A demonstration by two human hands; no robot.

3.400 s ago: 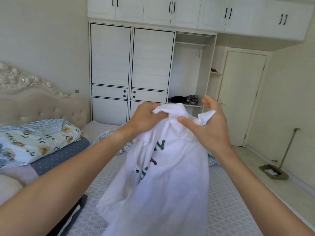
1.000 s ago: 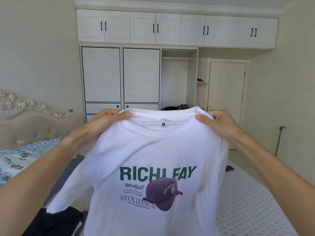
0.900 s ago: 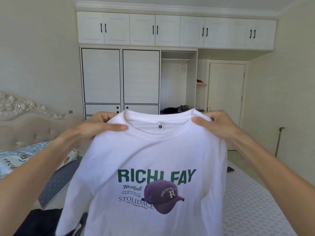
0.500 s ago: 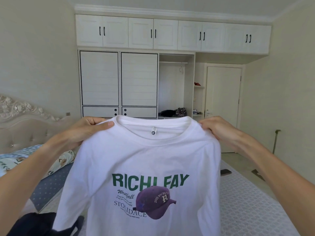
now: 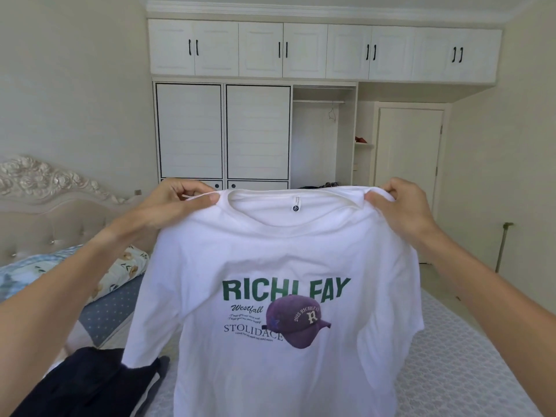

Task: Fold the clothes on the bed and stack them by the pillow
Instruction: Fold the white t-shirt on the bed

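I hold a white T-shirt (image 5: 270, 254) up in the air in front of me, spread out, its green lettering and purple cap print facing me. My left hand (image 5: 177, 203) pinches its left shoulder seam and my right hand (image 5: 400, 206) grips its right shoulder. The shirt hangs down over the bed (image 5: 451, 368) and hides most of the mattress. A dark garment (image 5: 87, 383) lies crumpled on the bed at the lower left. The floral pillow (image 5: 120, 272) rests on a blue dotted one by the headboard at the left.
A padded headboard (image 5: 54, 218) stands at the left. White wardrobes (image 5: 222, 130) with an open section fill the far wall, a closed door (image 5: 409, 176) to their right. A long-handled tool (image 5: 502, 248) leans against the right wall.
From a bunched bundle the shirt has been opened out and held by both shoulders. In the last second my hands moved wider apart and my view tilted up slightly.
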